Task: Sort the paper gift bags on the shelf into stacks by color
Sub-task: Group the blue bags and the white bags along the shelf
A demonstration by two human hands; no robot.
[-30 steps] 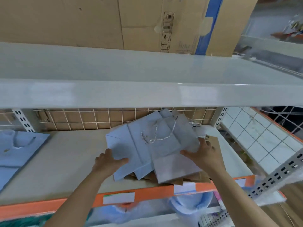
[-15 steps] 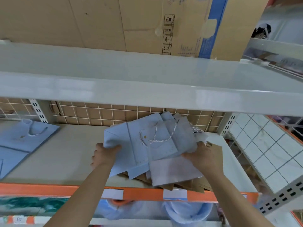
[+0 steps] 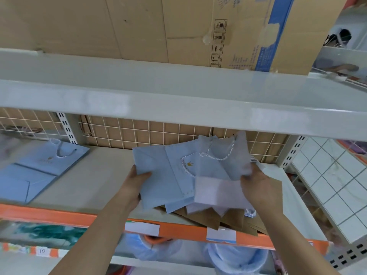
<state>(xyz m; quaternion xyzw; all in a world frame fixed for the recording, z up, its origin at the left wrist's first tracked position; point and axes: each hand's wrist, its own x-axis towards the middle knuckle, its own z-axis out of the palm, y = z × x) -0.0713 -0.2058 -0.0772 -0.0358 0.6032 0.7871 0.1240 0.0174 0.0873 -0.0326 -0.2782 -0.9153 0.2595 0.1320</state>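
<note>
We count four or so light blue gift bags fanned out near the front edge of the shelf, toward its right end; blur makes the exact number hard to fix. Our left hand grips the left edge of the fan, thumb on top and fingers curled underneath. Our right hand pinches the right side of the fan, thumb over a pale lilac-white bag that lies on the blue ones. Beneath the fan lie several brown paper bags, their corners poking over the orange front rail; we cannot count them. At the shelf's left end sits a separate stack of blue bags, with at least two visible, the upper one showing a white cord handle. Two white labels are stuck on the rail. On the shelf above stands one large cardboard box.
</note>
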